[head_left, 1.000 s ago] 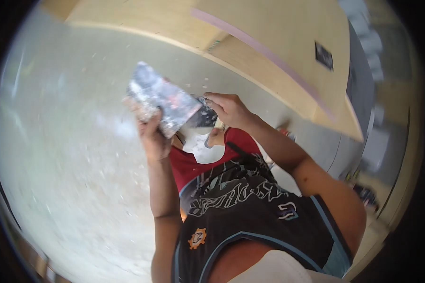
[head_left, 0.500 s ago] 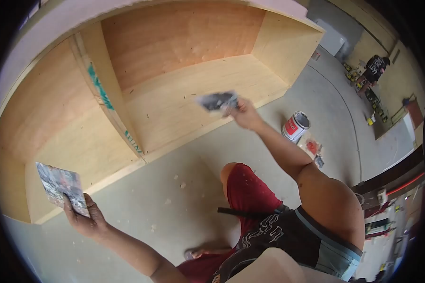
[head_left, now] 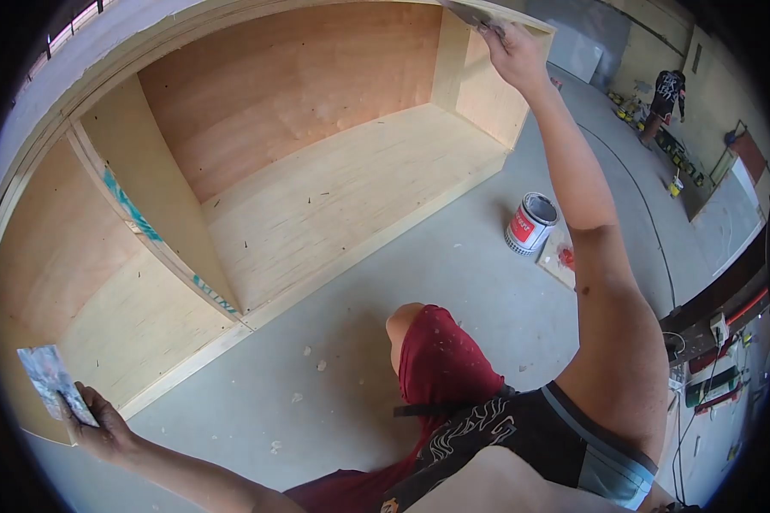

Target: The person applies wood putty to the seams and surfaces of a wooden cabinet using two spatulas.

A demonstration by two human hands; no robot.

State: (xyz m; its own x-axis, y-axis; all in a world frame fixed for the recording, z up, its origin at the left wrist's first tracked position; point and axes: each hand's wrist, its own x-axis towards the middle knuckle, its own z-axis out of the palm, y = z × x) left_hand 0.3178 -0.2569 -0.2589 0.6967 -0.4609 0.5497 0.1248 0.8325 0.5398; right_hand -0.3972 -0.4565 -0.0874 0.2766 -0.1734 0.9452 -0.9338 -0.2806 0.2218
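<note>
My right hand (head_left: 518, 58) grips a dark, flat putty knife (head_left: 470, 14), its blade right at the upper edge of a wooden cabinet (head_left: 376, 197). Down at the lower left, my left hand (head_left: 103, 430) is closed on a thin rectangular putty plate (head_left: 51, 376) smeared with grey, white and pinkish putty, thumb on its face. That plate overlaps the cabinet's left end in this view. The cabinet is bare plywood with an upright divider (head_left: 128, 205) marked with green paint.
A paint can (head_left: 532, 224) with a red label stands on the grey floor (head_left: 359, 376), beside a board with a red smear (head_left: 561, 256). Against the far wall a person (head_left: 666, 98) stands near a row of small containers. My bent knee (head_left: 441, 359) is below the cabinet.
My right hand has risen with the putty knife from in front of the shelf to the cabinet's top edge. The left hand has shifted down and left with its plate.
</note>
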